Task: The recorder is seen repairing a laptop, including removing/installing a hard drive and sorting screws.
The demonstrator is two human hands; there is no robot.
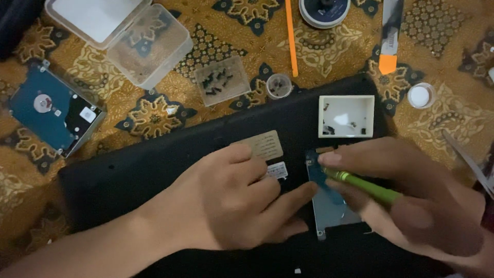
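**Working a green screwdriver at a drive set in a black laptop base**

Holding a green screwdriver [363, 186], the right hand [411, 198] has thumb and fingers pinched round the shaft, tip pointing to 10 o'clock over the drive [329, 208]. Drive is silver with a blue end, sitting in a bay of the black laptop base [154, 170], right of frame centre. Left hand [234, 198] lies flat on the base, fingers loosely spread, holding nothing; index fingertip touches the drive's left edge.

At 12 o'clock from the drive: small white square tray [346, 116] with a few dark screws, resting on the base. At 10 o'clock: small clear box [222, 80] of black screws and a little round clear cup [279, 85] on the patterned cloth [154, 116]. Far left at 9 o'clock: a second hard drive [51, 110], blue top, on the cloth. Top left: big clear plastic container [136, 38]. Top centre: orange pry stick [291, 36]. Top right: white round cap [421, 95].
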